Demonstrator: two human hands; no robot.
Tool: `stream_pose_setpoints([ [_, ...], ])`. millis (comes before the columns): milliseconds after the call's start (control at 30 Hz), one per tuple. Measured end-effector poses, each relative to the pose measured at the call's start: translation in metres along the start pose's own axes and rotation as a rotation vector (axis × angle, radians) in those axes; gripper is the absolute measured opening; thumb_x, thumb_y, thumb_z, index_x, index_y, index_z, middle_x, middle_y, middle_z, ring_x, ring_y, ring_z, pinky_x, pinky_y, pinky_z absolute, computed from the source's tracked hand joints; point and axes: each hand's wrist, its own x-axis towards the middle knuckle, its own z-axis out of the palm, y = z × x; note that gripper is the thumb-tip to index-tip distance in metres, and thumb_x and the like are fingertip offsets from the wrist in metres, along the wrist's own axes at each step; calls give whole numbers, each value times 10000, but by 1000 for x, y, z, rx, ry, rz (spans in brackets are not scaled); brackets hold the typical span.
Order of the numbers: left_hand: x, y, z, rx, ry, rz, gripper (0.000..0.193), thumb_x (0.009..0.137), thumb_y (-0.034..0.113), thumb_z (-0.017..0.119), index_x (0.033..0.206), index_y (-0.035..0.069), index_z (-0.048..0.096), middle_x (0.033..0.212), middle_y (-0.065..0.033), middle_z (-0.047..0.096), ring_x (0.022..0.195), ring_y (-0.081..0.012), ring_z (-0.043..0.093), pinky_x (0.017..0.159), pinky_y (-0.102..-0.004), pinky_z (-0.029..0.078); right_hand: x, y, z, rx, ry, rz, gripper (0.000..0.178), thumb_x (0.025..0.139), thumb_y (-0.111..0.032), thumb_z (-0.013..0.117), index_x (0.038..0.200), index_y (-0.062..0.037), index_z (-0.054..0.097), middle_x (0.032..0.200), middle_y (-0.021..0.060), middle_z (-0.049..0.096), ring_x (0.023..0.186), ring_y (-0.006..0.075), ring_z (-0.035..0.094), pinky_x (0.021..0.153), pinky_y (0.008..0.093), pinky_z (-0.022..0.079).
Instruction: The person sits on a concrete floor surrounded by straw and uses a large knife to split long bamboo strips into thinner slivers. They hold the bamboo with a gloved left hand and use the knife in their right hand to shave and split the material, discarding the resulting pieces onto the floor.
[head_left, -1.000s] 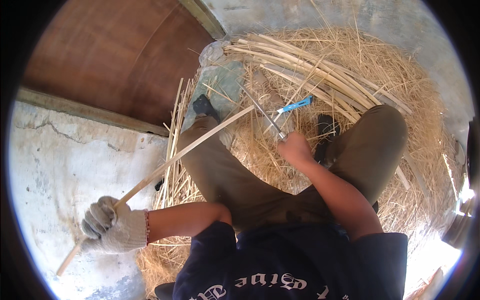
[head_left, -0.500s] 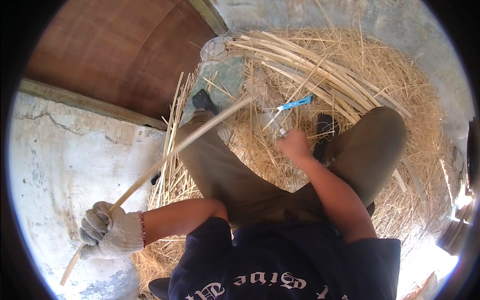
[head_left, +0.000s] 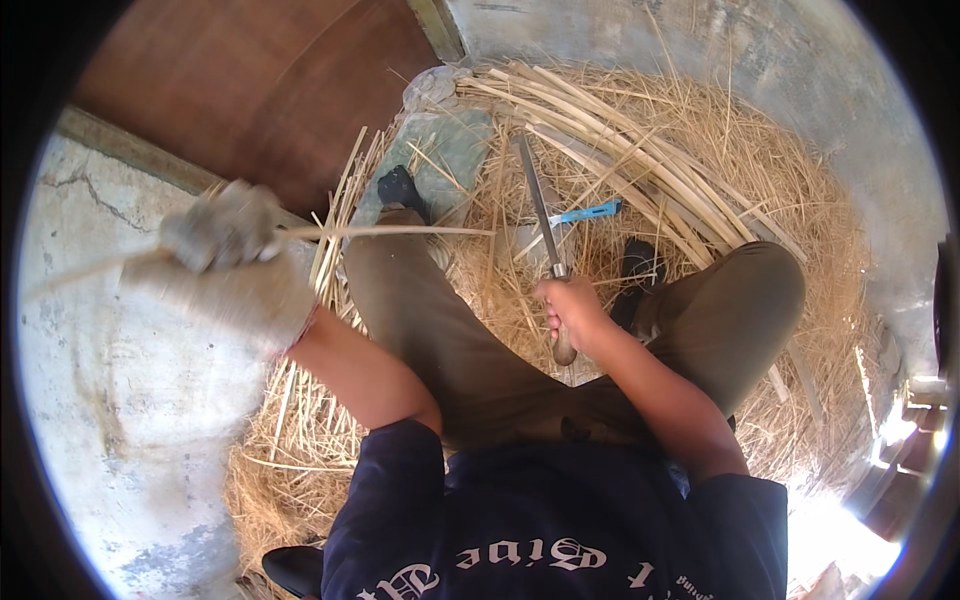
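My left hand [head_left: 222, 235], in a pale knit work glove, is closed around a long thin bamboo strip [head_left: 400, 231]. Motion smears the glove and the strip's left end; the strip's right end reaches over my left shin. Between my knees my right hand [head_left: 570, 308], bare, grips a knife [head_left: 538, 195] by its wooden handle. The knife's long narrow blade points away from me, with a metal collar at the handle. Just right of the blade lies a blue-handled cutter [head_left: 586, 212] on the straw-strewn floor, apart from my hands.
Several long split bamboo strips [head_left: 650, 150] lie bundled at the far right over shavings [head_left: 820, 260]. More thin strips [head_left: 335, 250] lie left of my leg. A greenish slab [head_left: 450, 150] sits under my left foot. Walls [head_left: 120, 330] and a brown wooden panel [head_left: 260, 90] stand close by.
My left hand has moved up and toward the right, and the strip has swung from slanted to nearly level. The knife in my right hand now shows fully, from blade to handle.
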Motion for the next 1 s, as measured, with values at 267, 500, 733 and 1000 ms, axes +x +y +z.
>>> stream_pose_setpoints([
  [267,-2,-76,0,-13,-3,-250,722,938,774,525,595,168,336,531,43,217,451,-127,208,421,-313,182,-23,-3,12,-37,-54,16,240,863,-115,695,719,-74,506,589,19,468,446,140,443,413,344,370],
  [500,2,-83,-6,7,-77,-288,725,919,790,534,611,174,311,542,43,218,491,-131,174,470,-319,153,-47,17,16,-123,-180,-135,248,902,-119,672,719,-66,515,534,23,482,382,137,446,378,322,370],
  [733,6,-82,-17,54,3,-261,725,892,809,544,606,183,314,517,53,208,491,-120,164,467,-319,147,-69,3,20,-252,-264,6,217,921,-115,673,761,-52,540,541,18,490,394,117,457,382,303,372],
  [1000,10,-81,-21,120,43,-214,727,901,795,552,604,183,297,519,46,216,501,-120,166,471,-299,153,-86,0,22,-274,-310,-100,269,952,-168,678,750,-61,534,523,16,512,391,133,504,382,327,407],
])
